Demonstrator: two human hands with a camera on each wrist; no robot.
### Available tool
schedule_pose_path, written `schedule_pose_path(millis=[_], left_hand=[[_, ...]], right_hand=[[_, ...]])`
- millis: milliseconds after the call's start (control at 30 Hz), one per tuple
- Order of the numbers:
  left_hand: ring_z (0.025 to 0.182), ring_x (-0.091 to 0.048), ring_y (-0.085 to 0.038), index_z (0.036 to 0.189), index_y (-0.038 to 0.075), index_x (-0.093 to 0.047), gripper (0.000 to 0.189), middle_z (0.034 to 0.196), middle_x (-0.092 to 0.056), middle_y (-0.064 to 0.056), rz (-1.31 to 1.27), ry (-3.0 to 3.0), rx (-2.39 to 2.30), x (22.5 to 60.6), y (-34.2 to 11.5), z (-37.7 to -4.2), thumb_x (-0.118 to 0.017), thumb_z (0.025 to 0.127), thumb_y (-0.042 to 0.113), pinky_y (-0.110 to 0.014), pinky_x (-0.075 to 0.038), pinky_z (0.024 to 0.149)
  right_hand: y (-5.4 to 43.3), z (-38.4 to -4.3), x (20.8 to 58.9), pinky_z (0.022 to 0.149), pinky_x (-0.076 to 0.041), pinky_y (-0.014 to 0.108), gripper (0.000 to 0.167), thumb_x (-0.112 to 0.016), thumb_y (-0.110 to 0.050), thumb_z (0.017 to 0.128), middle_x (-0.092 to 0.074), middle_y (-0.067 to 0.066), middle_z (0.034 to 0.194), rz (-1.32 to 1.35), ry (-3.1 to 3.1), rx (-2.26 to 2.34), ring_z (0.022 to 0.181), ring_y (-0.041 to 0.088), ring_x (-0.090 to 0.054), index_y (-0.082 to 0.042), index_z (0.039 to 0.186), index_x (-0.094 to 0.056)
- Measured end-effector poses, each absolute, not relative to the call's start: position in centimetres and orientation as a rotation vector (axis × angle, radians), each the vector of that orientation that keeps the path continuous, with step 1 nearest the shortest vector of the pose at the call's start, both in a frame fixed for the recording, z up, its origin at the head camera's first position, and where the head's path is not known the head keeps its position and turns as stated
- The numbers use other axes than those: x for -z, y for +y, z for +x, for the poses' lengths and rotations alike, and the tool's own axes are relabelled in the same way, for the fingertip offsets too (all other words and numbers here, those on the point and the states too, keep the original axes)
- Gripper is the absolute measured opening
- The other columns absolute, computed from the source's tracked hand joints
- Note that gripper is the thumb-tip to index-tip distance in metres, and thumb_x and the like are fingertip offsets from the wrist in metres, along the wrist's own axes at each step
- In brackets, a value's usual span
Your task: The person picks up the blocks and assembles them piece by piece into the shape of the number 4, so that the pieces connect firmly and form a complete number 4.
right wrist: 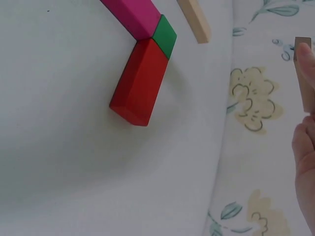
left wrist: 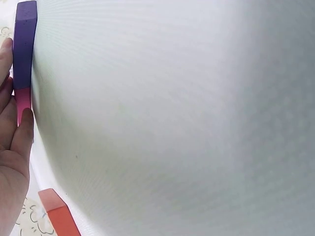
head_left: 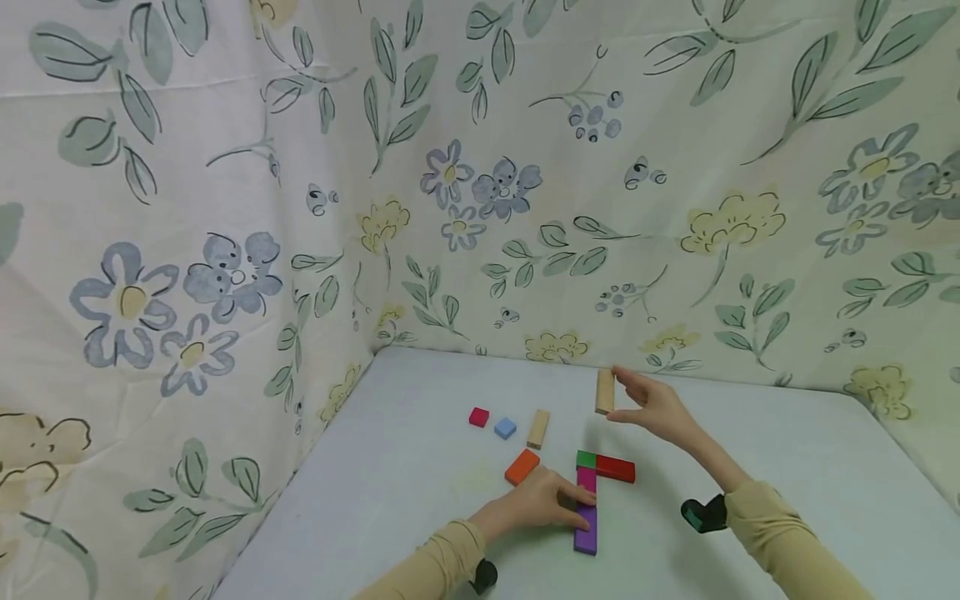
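My right hand point(head_left: 660, 408) holds a plain wooden block point(head_left: 604, 392) upright above the table, pinched between thumb and fingers; the right wrist view shows this wooden block point(right wrist: 304, 83) at its right edge. My left hand point(head_left: 536, 500) has its curled fingers and thumb at the purple block point(head_left: 587, 537), near where it meets the magenta block point(head_left: 587, 478). In the left wrist view a fingertip overlaps the magenta block point(left wrist: 23, 101). A small green block point(head_left: 586, 459) adjoins the magenta one's far end, and a red block point(head_left: 617, 469) extends rightward from it.
Left of the row lie an orange block point(head_left: 522, 467), another plain wooden block point(head_left: 537, 429), a blue cube point(head_left: 506, 428) and a small red cube point(head_left: 478, 417). A floral cloth point(head_left: 562, 275) hangs behind the white table point(head_left: 420, 467).
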State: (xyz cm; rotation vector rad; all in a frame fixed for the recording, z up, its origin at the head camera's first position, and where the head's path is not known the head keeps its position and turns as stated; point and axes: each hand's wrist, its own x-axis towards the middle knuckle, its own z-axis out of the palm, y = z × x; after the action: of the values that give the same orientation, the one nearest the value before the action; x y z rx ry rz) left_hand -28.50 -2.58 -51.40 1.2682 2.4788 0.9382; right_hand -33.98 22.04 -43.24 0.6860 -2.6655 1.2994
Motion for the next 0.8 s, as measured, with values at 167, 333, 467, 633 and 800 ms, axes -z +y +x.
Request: schedule_pose_path(millis=[167,333,467,633,800], left_hand=[[0.11,-0.058,0.006,0.117,0.018,-0.069,0.037,0.118,-0.067,0.011,1.273,2.471,-0.939,51.5,-2.6,-28.6,-0.073,0.082,0.028,-0.008,-0.044,0.087],[0.109,-0.058,0.007,0.116,0.018,-0.069,0.036,0.118,-0.067,0.011,1.282,2.469,-0.943,51.6,-2.6,-28.7,-0.073,0.082,0.029,-0.007,-0.044,0.085],[0.109,-0.058,0.006,0.116,0.018,-0.069,0.036,0.117,-0.067,0.01,1.274,2.468,-0.956,51.7,-2.6,-28.8,-0.074,0.082,0.028,-0.007,-0.044,0.085],[0.108,-0.058,0.007,0.116,0.02,-0.069,0.036,0.117,-0.067,0.013,1.24,2.47,-0.955,51.6,-2.6,-28.6,-0.074,0.081,0.029,-0.008,-0.044,0.083],[0.107,-0.057,0.008,0.116,0.019,-0.07,0.036,0.117,-0.067,0.012,1.236,2.463,-0.964,51.5,-2.6,-28.5,-0.074,0.081,0.029,-0.007,-0.044,0.083]], right_hand=[[21.3,-34.0,43.7,0.097,-0.042,0.038,0.084,-0.081,-0.022,0.074,-0.039,0.025,0.145,0.694,-2.66,-1.303,0.13,0.039,-0.043,0.005,0.141,-0.038],[21.0,-34.0,44.1,0.096,-0.042,0.039,0.082,-0.081,-0.02,0.074,-0.041,0.026,0.144,0.686,-2.668,-1.29,0.128,0.04,-0.044,0.006,0.14,-0.039],[20.8,-34.2,44.5,0.097,-0.042,0.041,0.081,-0.081,-0.018,0.073,-0.041,0.028,0.143,0.692,-2.667,-1.29,0.128,0.041,-0.044,0.008,0.139,-0.04],[20.5,-34.3,45.7,0.096,-0.042,0.042,0.08,-0.081,-0.019,0.074,-0.043,0.029,0.142,0.691,-2.693,-1.272,0.127,0.042,-0.045,0.008,0.138,-0.041],[20.2,-34.4,46.8,0.097,-0.043,0.042,0.081,-0.08,-0.02,0.075,-0.042,0.028,0.142,0.684,-2.733,-1.273,0.128,0.042,-0.044,0.008,0.139,-0.04]])
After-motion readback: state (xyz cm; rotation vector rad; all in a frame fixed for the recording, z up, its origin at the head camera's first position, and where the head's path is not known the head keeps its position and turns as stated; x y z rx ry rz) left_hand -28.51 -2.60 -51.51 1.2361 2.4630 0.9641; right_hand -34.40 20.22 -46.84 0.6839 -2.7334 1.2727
